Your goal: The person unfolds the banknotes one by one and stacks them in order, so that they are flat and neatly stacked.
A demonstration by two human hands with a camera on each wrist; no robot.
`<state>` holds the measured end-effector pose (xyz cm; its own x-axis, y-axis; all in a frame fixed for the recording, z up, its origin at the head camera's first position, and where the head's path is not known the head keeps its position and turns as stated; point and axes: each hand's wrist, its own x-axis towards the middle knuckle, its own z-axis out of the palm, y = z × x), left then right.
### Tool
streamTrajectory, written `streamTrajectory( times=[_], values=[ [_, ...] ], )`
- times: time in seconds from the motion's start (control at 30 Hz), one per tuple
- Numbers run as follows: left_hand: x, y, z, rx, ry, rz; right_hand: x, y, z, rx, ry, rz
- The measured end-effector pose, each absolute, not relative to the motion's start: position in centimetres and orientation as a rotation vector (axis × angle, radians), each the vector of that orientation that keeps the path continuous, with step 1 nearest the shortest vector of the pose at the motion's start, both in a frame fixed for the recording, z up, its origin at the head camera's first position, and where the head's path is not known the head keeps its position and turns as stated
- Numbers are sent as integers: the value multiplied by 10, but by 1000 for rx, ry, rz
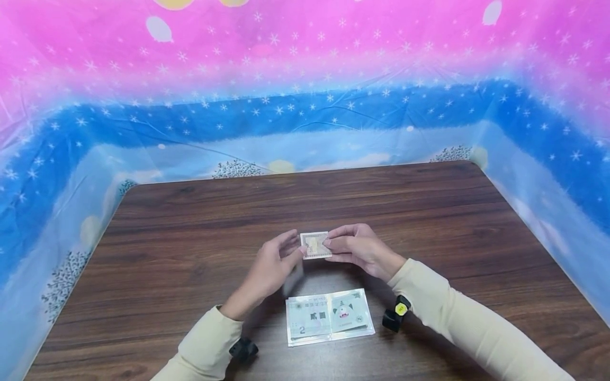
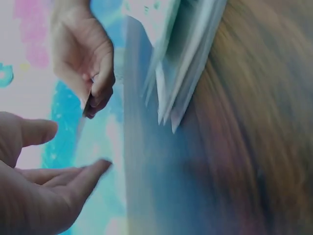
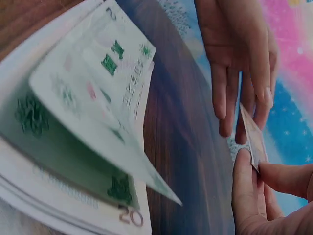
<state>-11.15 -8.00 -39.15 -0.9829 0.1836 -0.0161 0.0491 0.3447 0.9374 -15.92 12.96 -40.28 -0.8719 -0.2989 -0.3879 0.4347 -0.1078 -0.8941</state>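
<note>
Raised over the table, a small brownish banknote (image 1: 314,246) with a pale border is pinched between thumb and fingers of my right hand (image 1: 367,248). At the note's other edge is my left hand (image 1: 272,264). Its thumb and straight fingers (image 2: 83,183) stand apart in the left wrist view, with a gap between them and the note. Nearer to me lies a stack of folded banknotes (image 1: 329,320). Its top pale green note (image 3: 98,73) bears a 2 and stands partly unfolded in the right wrist view; a note marked 20 (image 3: 131,216) shows beneath it.
The dark wood table (image 1: 190,222) has rounded far corners. A pink and blue snowflake-patterned cloth (image 1: 295,111) hangs around its far and side edges. Black straps with small devices (image 1: 396,313) are on both wrists, close to the tabletop.
</note>
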Motion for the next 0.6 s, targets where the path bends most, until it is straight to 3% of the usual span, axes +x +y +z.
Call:
streamTrajectory(
  times=[0.2, 0.6],
  values=[
    [-115, -82, -392, -32, 2017, 2101, -153, 127, -400, 114, 1639, -2050],
    [-113, -81, -389, -44, 1815, 2160, -141, 121, -392, 33, 1700, -1975]
  ],
)
